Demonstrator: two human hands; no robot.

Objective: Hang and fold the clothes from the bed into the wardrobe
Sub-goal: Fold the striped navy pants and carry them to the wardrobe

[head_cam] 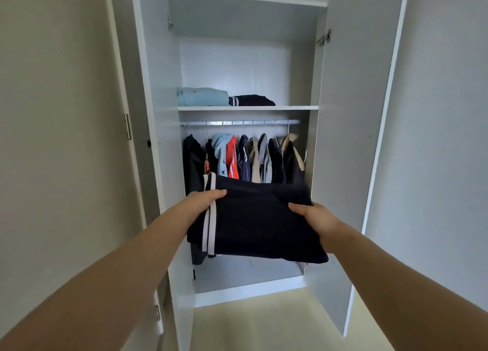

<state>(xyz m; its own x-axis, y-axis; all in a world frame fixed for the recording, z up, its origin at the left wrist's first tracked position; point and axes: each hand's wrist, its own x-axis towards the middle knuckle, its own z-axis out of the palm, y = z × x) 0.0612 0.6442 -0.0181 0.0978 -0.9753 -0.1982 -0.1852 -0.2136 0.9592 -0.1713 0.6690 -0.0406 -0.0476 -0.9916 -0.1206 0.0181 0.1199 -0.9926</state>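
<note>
I hold a folded dark navy garment with two white stripes in front of the open white wardrobe. My left hand grips its left edge, thumb on top by the stripes. My right hand grips its right edge, thumb on top. The garment is level, at the height of the hanging clothes. On the shelf above lie a folded light blue garment and a folded dark striped garment. The bed is out of view.
Several garments hang on hangers from the rail under the shelf. Both wardrobe doors stand open, the left door and the right door flanking me. The right half of the shelf is bare. Pale floor lies below.
</note>
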